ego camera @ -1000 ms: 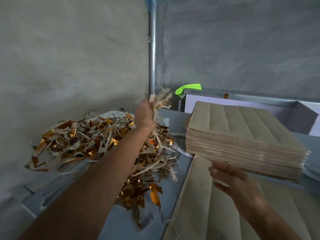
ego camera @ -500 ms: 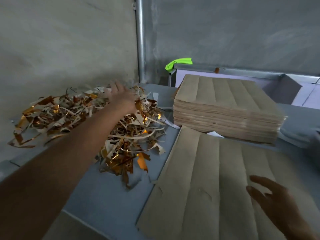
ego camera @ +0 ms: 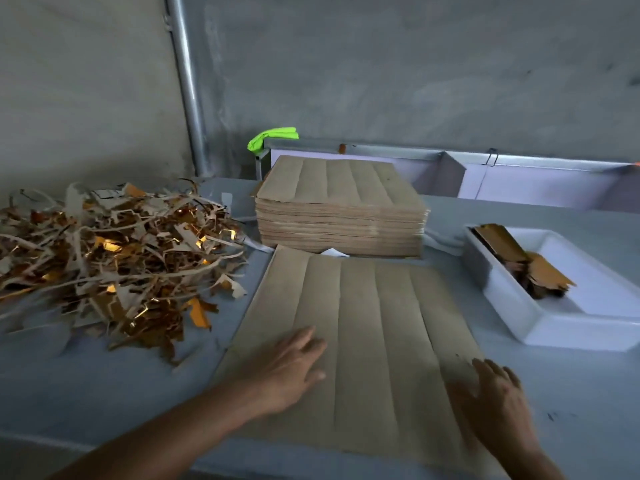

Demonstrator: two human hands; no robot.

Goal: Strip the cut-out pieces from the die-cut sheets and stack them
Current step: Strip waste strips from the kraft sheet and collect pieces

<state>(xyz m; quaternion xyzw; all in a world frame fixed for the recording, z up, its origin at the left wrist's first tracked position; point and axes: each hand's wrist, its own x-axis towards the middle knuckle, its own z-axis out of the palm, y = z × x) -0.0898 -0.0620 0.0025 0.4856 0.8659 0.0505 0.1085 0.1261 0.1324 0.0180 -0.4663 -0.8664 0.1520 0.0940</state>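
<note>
While hands: left hand (ego camera: 289, 367) and right hand (ego camera: 497, 396) lie flat, fingers straight, on the sheet (ego camera: 360, 327), gripping nothing.
Done: scrap (ego camera: 114, 251) heaped left; pieces (ego camera: 519, 261) in tray (ego camera: 568, 327).
Left: this sheet unstripped, thick stack (ego camera: 341, 209) behind.
Surface: grey table (ego camera: 104, 375), concrete walls.

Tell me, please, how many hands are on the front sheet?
2: the left hand lies flat on the sheet near its left edge, the right hand at its right edge.

Both bare hands, left (ego camera: 289, 370) and right (ego camera: 498, 398), reach forward palm-down with fingers extended and loosely spread, forearms angled inward.
</note>
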